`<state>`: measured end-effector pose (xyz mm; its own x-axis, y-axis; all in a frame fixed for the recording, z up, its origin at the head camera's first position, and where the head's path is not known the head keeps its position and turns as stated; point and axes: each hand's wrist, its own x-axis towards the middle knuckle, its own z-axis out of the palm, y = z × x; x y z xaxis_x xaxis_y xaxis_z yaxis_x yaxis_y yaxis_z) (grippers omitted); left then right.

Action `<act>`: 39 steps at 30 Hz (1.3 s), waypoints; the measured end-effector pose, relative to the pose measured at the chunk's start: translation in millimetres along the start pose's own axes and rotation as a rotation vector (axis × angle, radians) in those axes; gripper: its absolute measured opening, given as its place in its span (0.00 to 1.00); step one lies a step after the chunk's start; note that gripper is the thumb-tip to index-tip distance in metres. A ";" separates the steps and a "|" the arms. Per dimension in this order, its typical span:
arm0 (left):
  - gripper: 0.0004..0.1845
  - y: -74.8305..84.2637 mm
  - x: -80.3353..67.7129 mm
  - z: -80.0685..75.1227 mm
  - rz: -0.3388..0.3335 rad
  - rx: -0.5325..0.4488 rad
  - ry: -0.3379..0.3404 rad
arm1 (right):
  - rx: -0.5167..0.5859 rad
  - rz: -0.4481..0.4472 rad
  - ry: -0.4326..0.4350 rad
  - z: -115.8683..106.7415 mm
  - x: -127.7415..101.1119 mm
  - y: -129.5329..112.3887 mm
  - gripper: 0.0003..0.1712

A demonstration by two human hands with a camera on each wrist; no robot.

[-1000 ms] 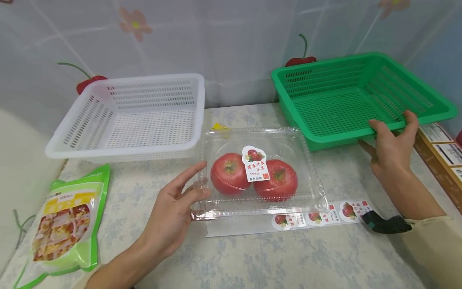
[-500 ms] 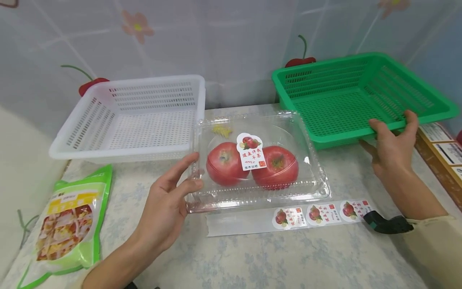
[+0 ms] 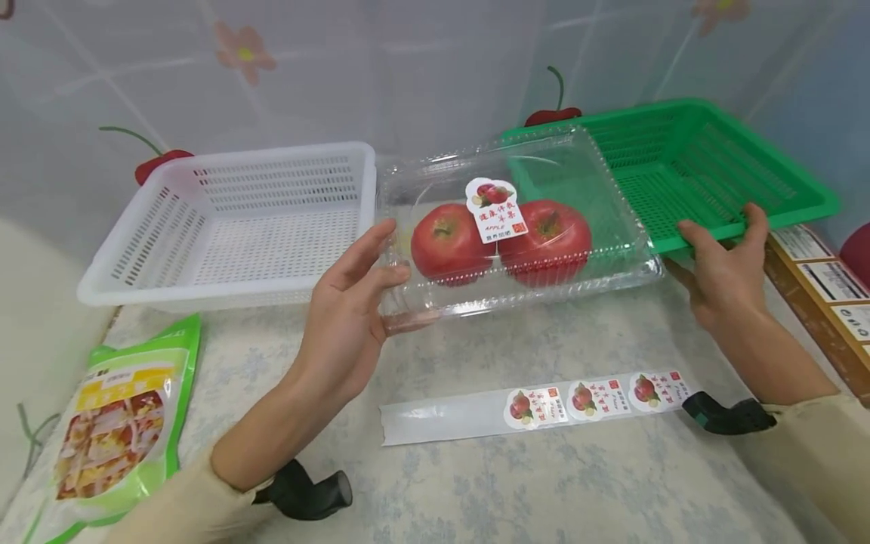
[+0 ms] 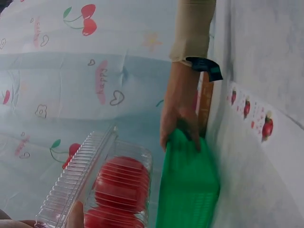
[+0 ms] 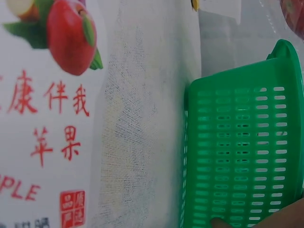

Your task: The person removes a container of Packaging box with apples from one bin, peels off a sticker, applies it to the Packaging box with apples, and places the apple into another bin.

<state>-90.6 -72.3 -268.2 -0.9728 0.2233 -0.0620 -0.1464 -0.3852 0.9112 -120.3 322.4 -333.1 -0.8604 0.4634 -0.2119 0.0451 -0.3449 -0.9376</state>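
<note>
Above table, clamshell box [image 3: 516, 227] lengthwise left-right, left hand [image 3: 347, 317] holding

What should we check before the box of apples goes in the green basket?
1. Left hand holds the clear plastic clamshell box at its left edge: ok.
2. Box lifted off the pale patterned tablecloth: ok.
3. Box lid closed over the two red apples: looks ok, though the latch cannot be seen.
4. Right hand grips the near rim of the green slotted plastic basket, steadying it: ok.
5. Green basket has room inside: ok, nothing seen in it.
6. Box held level: not ok, it tilts a little, gripped on one side only.
</note>
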 end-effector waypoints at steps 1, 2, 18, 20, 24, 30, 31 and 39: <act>0.30 0.2 5.2 4.2 0.004 -0.010 0.002 | 0.003 -0.009 0.006 0.5 0.3 -0.1 0.53; 0.30 0.1 11.0 8.5 0.009 -0.018 0.001 | -0.004 -0.018 0.014 1.1 0.4 0.1 0.53; 0.24 -15.2 95.2 95.7 -0.060 -0.193 0.002 | -0.097 -0.057 0.077 1.9 -4.3 1.9 0.48; 0.24 -22.0 102.6 108.0 -0.067 -0.214 -0.011 | -0.115 -0.060 0.084 4.5 -3.8 1.5 0.47; 0.25 -39.7 115.8 133.6 -0.101 -0.238 -0.008 | -0.143 -0.058 0.092 7.5 -2.4 1.1 0.47; 0.24 -59.2 129.1 158.5 -0.158 -0.160 0.069 | -0.159 -0.057 0.097 10.1 -0.8 3.0 0.48; 0.24 -60.4 130.6 162.1 -0.165 -0.136 0.085 | -0.154 -0.059 0.098 10.0 -0.4 3.2 0.48; 0.26 -64.4 136.1 185.0 -0.155 0.122 0.145 | -0.157 -0.054 0.113 9.1 0.2 1.7 0.49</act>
<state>-180.4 148.6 -259.9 -0.9573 0.1370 -0.2545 -0.2816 -0.2438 0.9280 -125.0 314.4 -332.3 -0.8017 0.5696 -0.1813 0.0863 -0.1898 -0.9780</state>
